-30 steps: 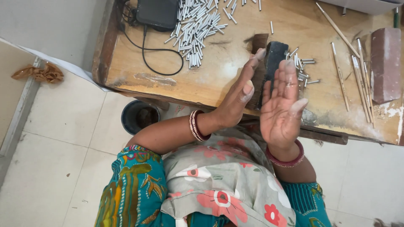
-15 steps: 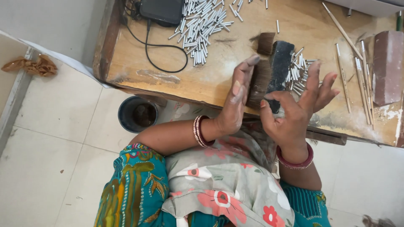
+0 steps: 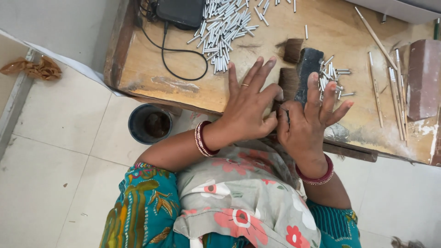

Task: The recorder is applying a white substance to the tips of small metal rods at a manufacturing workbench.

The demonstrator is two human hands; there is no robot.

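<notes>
Wooden and worn pale, the workbench [image 3: 151, 69] fills the upper frame as a person seated at its near edge presses 2 hands around a dark tuft of bristle [image 3: 288, 82]. Beside the dark flat block [image 3: 307, 73] (the landmark here), the tuft lies touching the block's left face; its long axis appears to run from the near edge toward the far side, cut ends pointing away from the person, though the near end is hidden under the hands. The left hand [image 3: 248, 108] is spread flat, fingers extended and gripping nothing, its edge against the tuft just left of the block. The right hand [image 3: 308, 124] rests with fingers splayed over the block's near end and thumb tucked toward the tuft; whether it pinches any hairs cannot be told. A 2nd tuft [image 3: 292, 49] lies just beyond the block's far left corner. Short metal tubes [image 3: 225, 27] are heaped well left of the block and a few [image 3: 333, 78] sit just right of it; thin sticks [image 3: 390, 92] lie farther right. Loose bristle could splay or slip sideways if palm pressure turns uneven, and a sweeping finger might scatter the nearby tubes into the hair.
</notes>
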